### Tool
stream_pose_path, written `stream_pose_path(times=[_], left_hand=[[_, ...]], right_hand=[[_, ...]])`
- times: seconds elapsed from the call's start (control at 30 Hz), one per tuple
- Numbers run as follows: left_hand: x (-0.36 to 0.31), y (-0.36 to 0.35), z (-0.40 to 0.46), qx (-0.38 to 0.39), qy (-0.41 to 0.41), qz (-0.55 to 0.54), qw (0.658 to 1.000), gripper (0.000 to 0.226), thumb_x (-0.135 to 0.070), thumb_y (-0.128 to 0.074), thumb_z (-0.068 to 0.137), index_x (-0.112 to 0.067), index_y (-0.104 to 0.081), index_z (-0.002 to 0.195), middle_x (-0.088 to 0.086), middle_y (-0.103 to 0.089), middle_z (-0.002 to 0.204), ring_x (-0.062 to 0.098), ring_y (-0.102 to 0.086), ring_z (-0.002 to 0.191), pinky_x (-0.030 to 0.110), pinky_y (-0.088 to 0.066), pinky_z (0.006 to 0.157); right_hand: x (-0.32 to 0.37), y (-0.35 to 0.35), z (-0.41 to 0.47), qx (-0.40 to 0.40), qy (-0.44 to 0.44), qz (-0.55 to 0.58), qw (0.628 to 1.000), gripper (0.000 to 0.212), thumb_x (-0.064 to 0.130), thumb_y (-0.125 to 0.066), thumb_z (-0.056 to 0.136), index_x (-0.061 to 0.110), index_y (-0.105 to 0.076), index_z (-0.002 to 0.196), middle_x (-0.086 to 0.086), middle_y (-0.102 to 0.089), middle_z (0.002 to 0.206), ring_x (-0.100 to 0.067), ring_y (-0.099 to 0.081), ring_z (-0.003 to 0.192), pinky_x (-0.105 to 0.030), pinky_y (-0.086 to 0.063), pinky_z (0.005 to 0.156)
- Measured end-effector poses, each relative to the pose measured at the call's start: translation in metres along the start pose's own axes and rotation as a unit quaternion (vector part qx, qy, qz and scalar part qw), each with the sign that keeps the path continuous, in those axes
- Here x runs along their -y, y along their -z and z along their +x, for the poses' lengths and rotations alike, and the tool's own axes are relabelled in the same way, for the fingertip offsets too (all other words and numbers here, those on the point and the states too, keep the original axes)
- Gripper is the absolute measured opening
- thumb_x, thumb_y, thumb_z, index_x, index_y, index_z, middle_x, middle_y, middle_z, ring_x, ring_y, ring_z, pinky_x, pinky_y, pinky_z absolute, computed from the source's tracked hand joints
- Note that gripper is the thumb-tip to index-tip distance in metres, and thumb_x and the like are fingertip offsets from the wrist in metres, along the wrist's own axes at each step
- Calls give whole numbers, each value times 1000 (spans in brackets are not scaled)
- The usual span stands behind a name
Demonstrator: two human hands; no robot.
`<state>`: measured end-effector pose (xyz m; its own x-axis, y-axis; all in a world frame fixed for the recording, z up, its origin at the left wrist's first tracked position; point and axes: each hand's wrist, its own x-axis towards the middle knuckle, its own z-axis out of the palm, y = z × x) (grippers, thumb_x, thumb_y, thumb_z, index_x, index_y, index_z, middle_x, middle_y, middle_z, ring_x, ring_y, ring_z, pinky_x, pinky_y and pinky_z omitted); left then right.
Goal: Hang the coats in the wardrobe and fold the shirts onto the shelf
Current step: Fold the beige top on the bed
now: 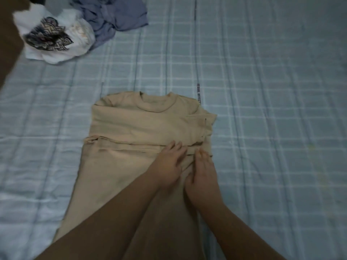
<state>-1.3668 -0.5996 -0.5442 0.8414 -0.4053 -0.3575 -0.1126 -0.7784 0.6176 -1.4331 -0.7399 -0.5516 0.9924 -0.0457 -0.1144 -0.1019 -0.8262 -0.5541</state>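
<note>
A beige shirt (131, 128) lies flat on the bed, collar away from me, both sleeves folded across its chest. My left hand (169, 166) rests palm down on the folded sleeve near the shirt's middle, fingers spread. Right beside it, my right hand (203, 171) presses flat on the shirt's right side, fingers together and pointing at the collar. Neither hand grips any cloth. The two hands nearly touch.
A pale blue checked bedsheet (272, 91) covers the bed. At the far left lie a crumpled white shirt with a dark print (56, 40) and a crumpled blue-grey garment (112, 17). A dark brown edge (7, 44) runs along the upper left.
</note>
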Motion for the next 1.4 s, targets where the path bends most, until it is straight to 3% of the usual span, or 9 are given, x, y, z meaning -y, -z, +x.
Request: stream_pose_path(times=[0.4, 0.53, 0.67, 0.83, 0.97, 1.07, 1.23, 1.33, 1.4], left_hand=[[141, -5, -259, -27, 112, 49, 992, 64, -26, -29, 84, -7, -47, 141, 20, -45, 147, 42, -33, 140, 45, -21, 119], [159, -6, -314, -94, 185, 29, 978, 54, -13, -51, 84, -3, -50, 137, 24, -44, 145, 43, -38, 135, 45, -29, 112], [170, -11, -340, -186, 319, -50, 928, 60, -11, -61, 79, -9, -46, 137, 17, -54, 129, 36, -51, 117, 45, -42, 100], [183, -11, -346, -178, 453, -200, 850, 26, -17, -61, 84, -3, -67, 106, 16, -68, 97, 33, -66, 89, 30, -48, 64], [181, -2, -363, -181, 438, -189, 860, 26, -26, -52, 95, -4, -66, 97, 10, -65, 88, 29, -61, 80, 33, -48, 66], [171, 10, -387, -178, 427, -345, 817, 28, -32, -52, 96, -7, -61, 106, 11, -61, 105, 28, -62, 94, 44, -58, 80], [134, 39, -426, -168, 385, -526, 740, 23, -19, -54, 100, 0, -56, 113, 13, -63, 102, 25, -68, 86, 36, -59, 68], [119, 55, -445, -155, 363, -557, 731, 20, -14, -52, 100, 3, -57, 109, 16, -64, 94, 22, -64, 78, 30, -60, 61], [115, 64, -453, -133, 347, -555, 744, 20, -12, -49, 101, 6, -56, 106, 15, -63, 79, 18, -57, 65, 26, -58, 57]], right_hand=[[26, -32, -171, 161, -29, -160, 974, 67, 25, -43, 77, 7, -48, 142, -21, -43, 149, -40, -40, 136, -58, -39, 105], [21, -30, -203, 90, -81, -68, 990, 53, 12, -51, 77, -3, -56, 127, -28, -49, 137, -46, -48, 122, -50, -38, 105], [36, -10, -215, 1, -257, 74, 964, 43, -3, -57, 81, -5, -52, 124, -24, -56, 121, -36, -54, 108, -38, -41, 95], [14, 0, -213, 104, -402, 86, 906, 34, 13, -61, 88, -3, -61, 118, -24, -65, 113, -40, -62, 103, -42, -50, 89], [-20, 2, -224, 127, -403, 118, 899, 30, 30, -64, 84, 3, -67, 96, -25, -68, 105, -43, -64, 98, -54, -52, 91], [-4, 33, -243, 104, -434, 218, 868, 7, 22, -61, 84, 15, -60, 82, -25, -67, 107, -38, -66, 93, -57, -55, 87], [52, 92, -272, 8, -447, 422, 789, 24, -3, -42, 101, -8, -53, 122, -24, -54, 118, -26, -58, 87, -43, -57, 85], [70, 117, -281, -26, -458, 475, 751, 34, -6, -40, 100, -9, -45, 133, -26, -51, 127, -22, -56, 82, -40, -52, 87], [75, 127, -284, -42, -467, 482, 740, 27, -7, -43, 98, -7, -51, 124, -26, -49, 135, -23, -58, 82, -35, -59, 72]])
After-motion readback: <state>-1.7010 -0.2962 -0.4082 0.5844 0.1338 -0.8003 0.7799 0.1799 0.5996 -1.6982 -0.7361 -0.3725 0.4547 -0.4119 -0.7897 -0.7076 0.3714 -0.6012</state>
